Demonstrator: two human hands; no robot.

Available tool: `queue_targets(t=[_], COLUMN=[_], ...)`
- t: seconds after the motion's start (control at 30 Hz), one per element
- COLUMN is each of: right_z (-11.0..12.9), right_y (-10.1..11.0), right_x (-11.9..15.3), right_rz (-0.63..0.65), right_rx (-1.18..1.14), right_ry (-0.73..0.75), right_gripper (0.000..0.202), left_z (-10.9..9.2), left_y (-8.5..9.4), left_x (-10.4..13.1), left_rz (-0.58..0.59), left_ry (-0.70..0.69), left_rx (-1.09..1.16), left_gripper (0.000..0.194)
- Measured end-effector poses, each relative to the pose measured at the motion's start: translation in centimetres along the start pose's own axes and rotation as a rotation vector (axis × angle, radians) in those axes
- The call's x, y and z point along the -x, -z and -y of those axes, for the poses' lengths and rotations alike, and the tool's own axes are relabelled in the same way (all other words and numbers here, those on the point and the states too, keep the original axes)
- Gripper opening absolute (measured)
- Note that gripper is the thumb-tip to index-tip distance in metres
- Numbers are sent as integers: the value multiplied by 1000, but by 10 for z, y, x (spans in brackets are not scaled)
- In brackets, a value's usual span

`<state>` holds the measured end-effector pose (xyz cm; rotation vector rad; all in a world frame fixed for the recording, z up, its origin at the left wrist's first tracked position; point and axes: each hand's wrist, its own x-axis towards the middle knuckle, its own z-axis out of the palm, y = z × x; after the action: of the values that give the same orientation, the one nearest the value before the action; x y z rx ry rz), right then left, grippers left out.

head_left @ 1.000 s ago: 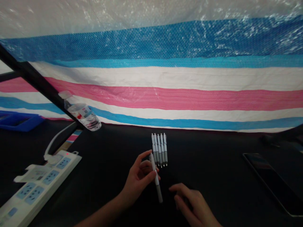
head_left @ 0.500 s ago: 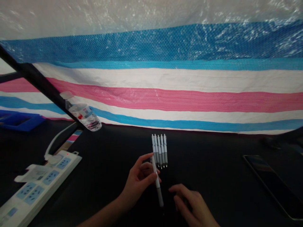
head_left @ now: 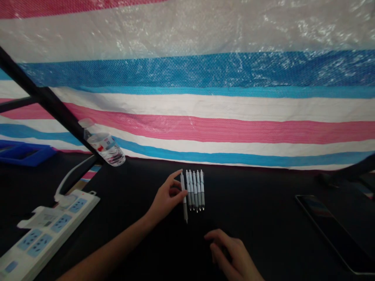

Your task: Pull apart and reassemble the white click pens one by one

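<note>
Several white pens with grey grips (head_left: 195, 191) lie side by side on the black table (head_left: 258, 203), tips toward me. Just left of this row, my left hand (head_left: 168, 197) holds another white and grey pen (head_left: 183, 195) between thumb and fingers, its tip reaching nearer to me than the others. Below and right of the row rests my right hand (head_left: 231, 251), fingers bent and apart, with nothing visible in them.
A white power strip (head_left: 54, 230) lies at the left, with a blue tray (head_left: 35, 156) behind it. A water bottle (head_left: 109, 150) stands by a black frame bar (head_left: 58, 109). At the right lies a dark phone (head_left: 331, 234). Striped sheeting (head_left: 205, 128) hangs behind.
My left hand has moved forward and left with its pen, from in front of the row to beside its left end. My right hand has barely moved. The view has tilted up slightly.
</note>
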<state>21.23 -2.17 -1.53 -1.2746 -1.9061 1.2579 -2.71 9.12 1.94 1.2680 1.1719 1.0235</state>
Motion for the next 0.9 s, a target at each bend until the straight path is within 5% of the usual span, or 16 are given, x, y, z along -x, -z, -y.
queue_targets(t=[0.23,0.43,0.7,0.9], right_z=[10,15,15,6], right_y=[8,25,39,40], right_x=[-3,-14,-29,-50], right_rz=[12,-147,-165,-179], right_rx=[6,80,213,380], right_ry=[-38,23,191,270], right_gripper=[30,24,38,49], left_z=[18,20,27,35], left_y=[8,13,18,9], left_x=[-26,-8,16,13], left_rz=[-16,73,295,258], left_ry=[-57,-98,-442,-535], left_rx=[-160,-208,-696,-782], left_gripper=[63,53,74,70])
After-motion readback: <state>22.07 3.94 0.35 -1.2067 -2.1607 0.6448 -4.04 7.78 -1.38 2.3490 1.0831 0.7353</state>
